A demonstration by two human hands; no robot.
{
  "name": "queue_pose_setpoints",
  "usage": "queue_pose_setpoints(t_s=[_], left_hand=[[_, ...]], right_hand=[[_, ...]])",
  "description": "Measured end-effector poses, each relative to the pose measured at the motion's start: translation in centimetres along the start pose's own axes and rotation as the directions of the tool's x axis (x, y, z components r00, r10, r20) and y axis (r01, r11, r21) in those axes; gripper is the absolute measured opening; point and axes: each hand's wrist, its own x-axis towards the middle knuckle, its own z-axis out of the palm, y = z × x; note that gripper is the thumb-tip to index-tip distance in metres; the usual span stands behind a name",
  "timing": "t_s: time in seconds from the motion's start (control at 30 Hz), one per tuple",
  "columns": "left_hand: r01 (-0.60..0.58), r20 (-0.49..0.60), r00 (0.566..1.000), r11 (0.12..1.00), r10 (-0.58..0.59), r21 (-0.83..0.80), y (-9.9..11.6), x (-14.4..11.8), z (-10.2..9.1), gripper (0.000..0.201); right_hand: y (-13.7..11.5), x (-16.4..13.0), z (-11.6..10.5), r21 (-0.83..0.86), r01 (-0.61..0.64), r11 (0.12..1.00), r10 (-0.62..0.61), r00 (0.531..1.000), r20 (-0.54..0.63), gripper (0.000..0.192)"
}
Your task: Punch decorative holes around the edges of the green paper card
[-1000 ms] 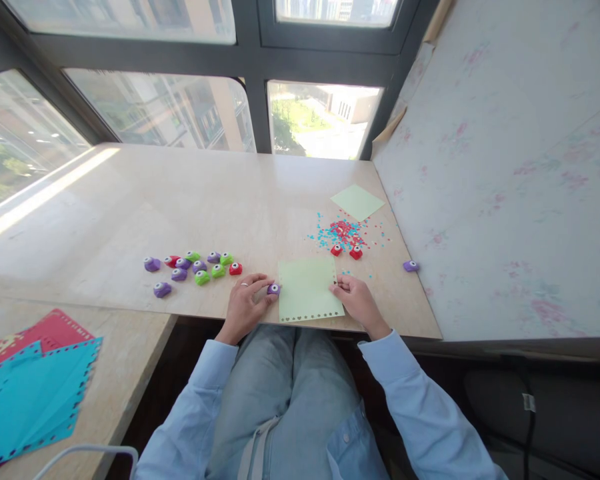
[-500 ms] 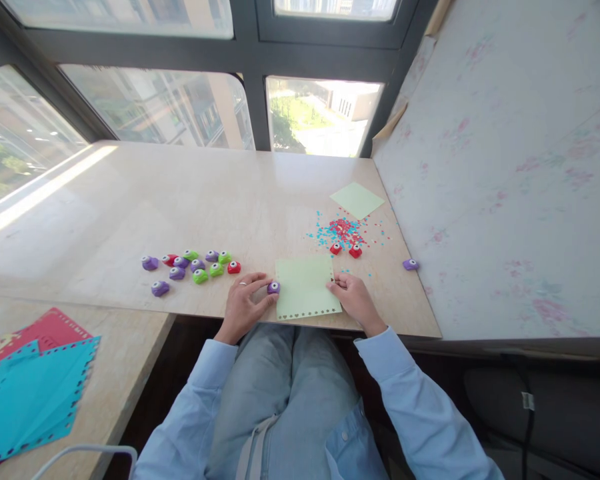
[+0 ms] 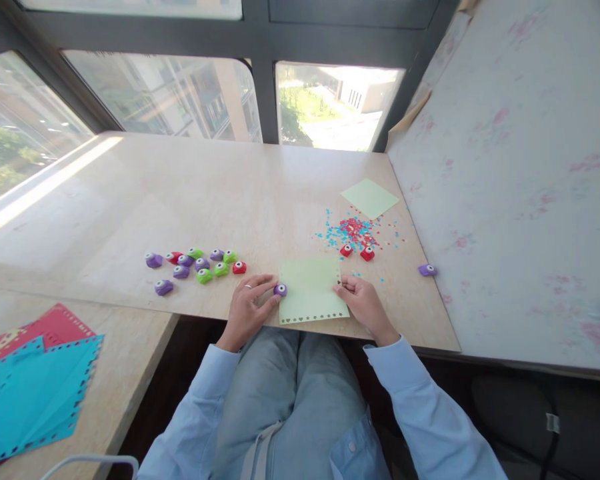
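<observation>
At the near edge of the pale tabletop (image 3: pixel 230 193), the left hand (image 3: pixel 247 308) is curling its fingers around a small purple punch (image 3: pixel 281 290) at the left edge of the green paper sheet (image 3: pixel 311 289), while the right hand (image 3: pixel 364 305) is pinching the sheet's right edge. Which shape the punch is cutting is too small to tell. Windows are lining the far side, and confetti (image 3: pixel 354 230) is lying scattered beyond the sheet.

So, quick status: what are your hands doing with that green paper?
Left hand grips purple punch at green sheet left edge. Right hand pins right edge. Nothing between them.
</observation>
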Motion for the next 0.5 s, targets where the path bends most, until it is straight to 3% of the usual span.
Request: queue_pose_setpoints(t_s=[0.23, 0.5], left_hand=[[-0.015, -0.028, 0.999, 0.999, 0.016, 0.036, 0.32, -0.02, 0.06, 0.029], [-0.048, -0.015, 0.999, 0.996, 0.050, 0.073, 0.12, -0.30, -0.14, 0.026]], right_hand=[[-0.11, -0.91, -0.08, 0.046, -0.057, 0.997, 0.056, 0.998, 0.017, 0.046], [0.00, -0.73, 0.28, -0.022, -0.062, 0.998, 0.059, 0.991, -0.117, 0.048]])
